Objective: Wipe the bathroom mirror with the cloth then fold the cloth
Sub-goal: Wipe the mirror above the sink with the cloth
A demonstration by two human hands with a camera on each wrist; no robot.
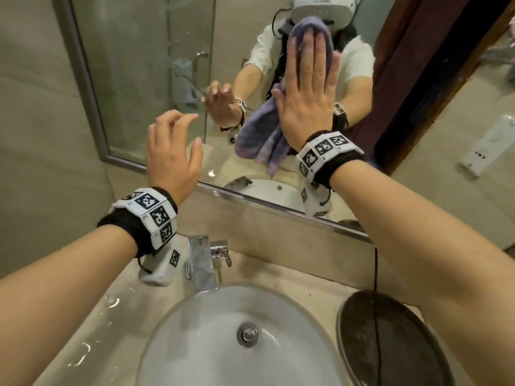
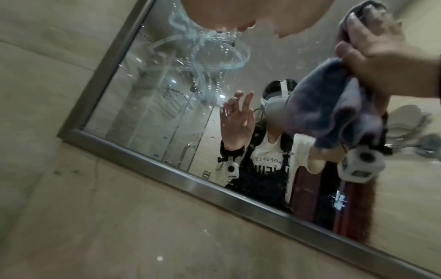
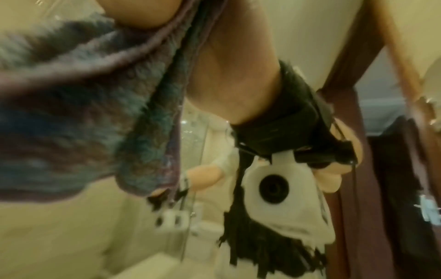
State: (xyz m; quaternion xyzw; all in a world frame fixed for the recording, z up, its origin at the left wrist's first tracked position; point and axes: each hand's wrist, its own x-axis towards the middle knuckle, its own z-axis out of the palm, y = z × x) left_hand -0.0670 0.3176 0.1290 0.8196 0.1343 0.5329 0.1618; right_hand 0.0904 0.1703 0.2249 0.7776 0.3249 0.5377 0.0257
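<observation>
Steel-framed mirror (image 1: 145, 87): flat right hand (image 1: 306, 87) presses fuzzy purple-blue cloth (image 1: 262, 135) on glass; left hand (image 1: 171, 154) loose, empty.

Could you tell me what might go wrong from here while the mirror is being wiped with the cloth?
The right hand presses the cloth on the mirror with flat fingers only, so the loose hanging part could slip and drop toward the sink. Water streaks and drops sit on the glass to the left, away from the cloth, and could be missed. The left hand hovers near the glass and might smudge it.
</observation>
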